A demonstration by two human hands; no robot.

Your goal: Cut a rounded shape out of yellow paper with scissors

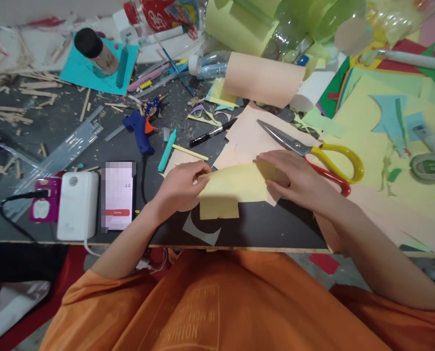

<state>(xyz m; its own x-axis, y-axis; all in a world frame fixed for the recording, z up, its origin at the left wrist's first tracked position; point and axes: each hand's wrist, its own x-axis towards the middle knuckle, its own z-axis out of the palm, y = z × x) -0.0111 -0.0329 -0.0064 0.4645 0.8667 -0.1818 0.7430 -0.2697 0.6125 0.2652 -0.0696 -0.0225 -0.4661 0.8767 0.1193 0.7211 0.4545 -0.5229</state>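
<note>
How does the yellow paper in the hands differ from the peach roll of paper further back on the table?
The yellow paper is pale yellow; the peach roll is peach. The yellow paper is pinched by the left hand and right hand; the peach roll lies untouched. The yellow paper sits at the near table edge, the peach roll among clutter further back. Both are curved sheets of craft paper.

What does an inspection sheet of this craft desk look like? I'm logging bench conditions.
Surface: dark table, mostly covered.
Job's things: yellow paper pinched by left hand and right hand.
Clutter: scissors, glue gun, black marker, wood sticks, coloured paper sheets, bottles.
Grippers: both hands closed on the paper's edges.
Cables: black cable by the white power bank; phone beside it.
Surroundings: nothing seen beyond the orange shirt.
</note>
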